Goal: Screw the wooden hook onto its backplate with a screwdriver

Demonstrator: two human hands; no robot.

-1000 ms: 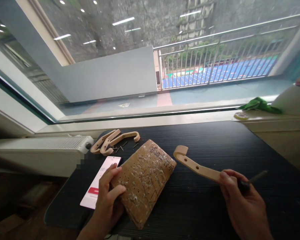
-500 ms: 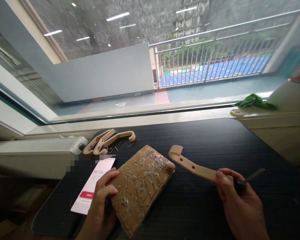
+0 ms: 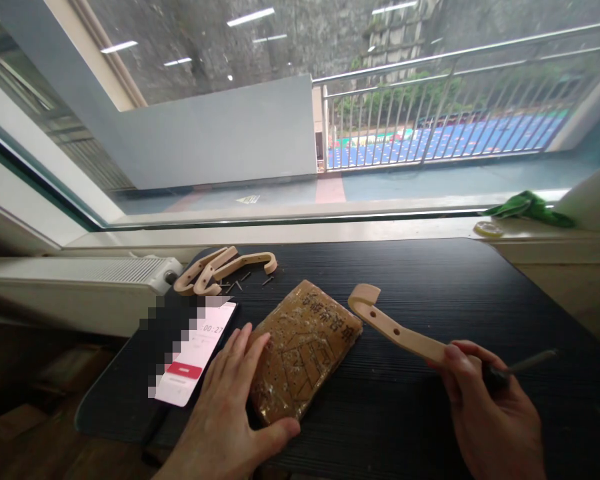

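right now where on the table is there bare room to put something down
Free: the back right of the table, between its far edge and the held hook; also the front patch between the brown block and the right hand. Crowded: the left side, with loose hooks, screws, phone and left hand.

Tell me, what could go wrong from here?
The right hand holds a wooden hook and a dark-handled tool together, so either might slip. The phone lies close beside the left hand and could get bumped. Small metal fasteners lie loose on the black table, so a knock might scatter them.
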